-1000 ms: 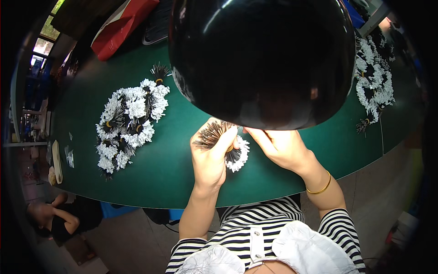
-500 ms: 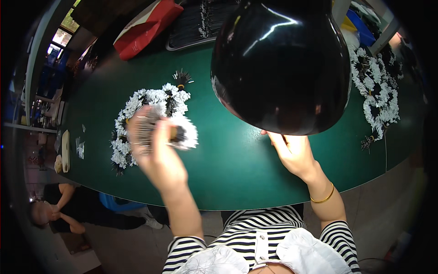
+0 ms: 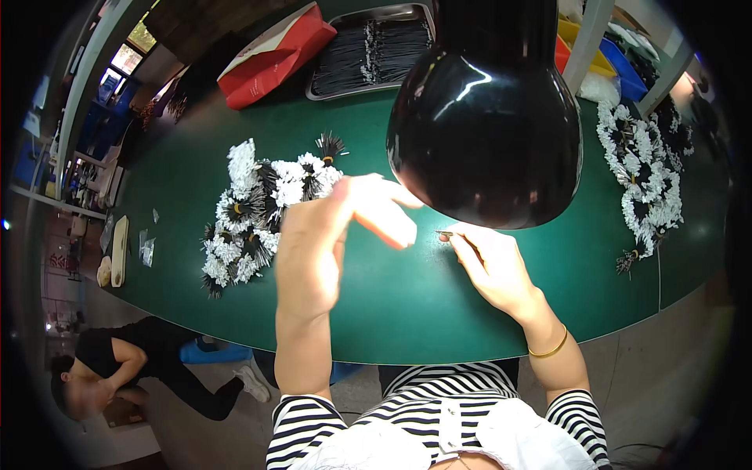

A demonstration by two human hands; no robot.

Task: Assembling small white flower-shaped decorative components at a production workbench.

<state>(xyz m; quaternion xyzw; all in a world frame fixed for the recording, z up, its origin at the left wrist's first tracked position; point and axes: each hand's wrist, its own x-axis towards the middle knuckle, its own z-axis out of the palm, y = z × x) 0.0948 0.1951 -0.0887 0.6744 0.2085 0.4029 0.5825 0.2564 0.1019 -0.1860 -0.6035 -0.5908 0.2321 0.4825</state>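
My left hand (image 3: 341, 223) hovers over the green table, fingers stretched toward the lamp and slightly blurred; no object shows in it. Beside it, a pile of bundled black wires with white ends (image 3: 254, 215) covers the left part of the table. One white-ended bundle (image 3: 244, 166) stands out, blurred, at the pile's far left. Under the lamp's near rim, my right hand (image 3: 493, 262) is closed, with thumb and index finger pinching a small, thin metallic piece (image 3: 445, 233) whose kind is unclear.
A black lamp shade (image 3: 486, 149) hangs over the table (image 3: 392, 313). Behind stand a metal tray (image 3: 313, 92) of black wires and a red bag (image 3: 274, 63). More white-ended bundles (image 3: 646, 176) lie at right. A person (image 3: 133, 368) sits at lower left.
My left hand has let go of a wire bundle at the pile and moved right, toward the lamp. My right hand stays near its place; the view has shifted slightly.
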